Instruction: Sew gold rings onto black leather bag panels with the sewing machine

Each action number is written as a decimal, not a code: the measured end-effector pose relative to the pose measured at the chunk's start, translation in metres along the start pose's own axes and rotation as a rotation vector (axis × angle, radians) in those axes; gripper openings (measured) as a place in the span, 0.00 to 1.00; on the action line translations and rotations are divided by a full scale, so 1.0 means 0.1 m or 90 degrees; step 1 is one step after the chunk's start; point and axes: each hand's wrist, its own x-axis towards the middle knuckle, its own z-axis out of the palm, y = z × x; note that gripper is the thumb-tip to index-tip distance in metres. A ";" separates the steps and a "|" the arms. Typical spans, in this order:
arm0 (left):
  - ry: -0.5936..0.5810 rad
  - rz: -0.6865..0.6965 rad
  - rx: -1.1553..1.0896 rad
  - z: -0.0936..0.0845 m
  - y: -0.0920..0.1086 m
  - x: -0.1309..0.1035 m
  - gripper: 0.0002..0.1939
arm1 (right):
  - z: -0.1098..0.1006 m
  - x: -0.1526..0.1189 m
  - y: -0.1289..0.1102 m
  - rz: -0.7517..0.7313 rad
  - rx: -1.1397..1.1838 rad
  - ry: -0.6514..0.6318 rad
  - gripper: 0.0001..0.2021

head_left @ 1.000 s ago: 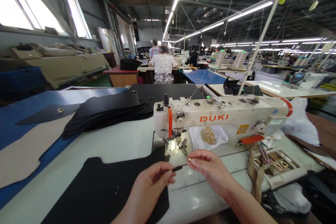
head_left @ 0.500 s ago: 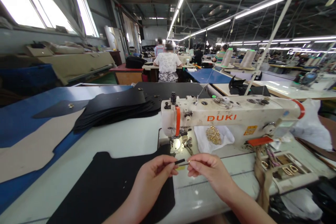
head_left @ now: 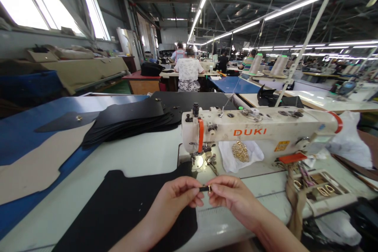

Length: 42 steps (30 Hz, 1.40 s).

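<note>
Between my two hands, in front of the sewing machine [head_left: 254, 130], is a short black strip [head_left: 203, 189]. My left hand [head_left: 180, 196] pinches its left end between thumb and fingers. In the fingertips of my right hand [head_left: 232, 197] is a small gold metal piece [head_left: 210, 189], which meets the strip's right end. How far the strip passes into the metal is hidden by my fingers. A large black panel [head_left: 126, 204] lies flat on the table, partly under my left forearm.
Stacked black panels [head_left: 130, 118] and a beige panel [head_left: 44, 161] lie at the left. Gold rings fill a white cloth [head_left: 256, 153] behind the machine arm. A tray [head_left: 339, 199] with gold fittings stands at the right. A person in a white top [head_left: 189, 69] sits further ahead.
My hands have come closer together. The black strip, earlier sticking out free from my left fingers, now meets the gold piece in my right hand.
</note>
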 end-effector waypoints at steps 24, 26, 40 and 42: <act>0.075 -0.051 -0.132 -0.07 -0.08 -0.19 0.21 | 0.29 0.11 0.36 -0.042 0.007 0.072 0.16; 0.076 -0.061 -0.174 -0.09 -0.13 -0.19 0.21 | 0.30 0.13 0.39 -0.041 0.029 0.076 0.17; 0.068 -0.145 -0.157 -0.11 -0.07 -0.16 0.14 | 0.35 0.22 0.44 -0.094 -0.107 0.064 0.18; 0.083 -0.135 -0.141 -0.11 -0.04 -0.17 0.13 | 0.37 0.21 0.41 -0.106 -0.121 0.058 0.18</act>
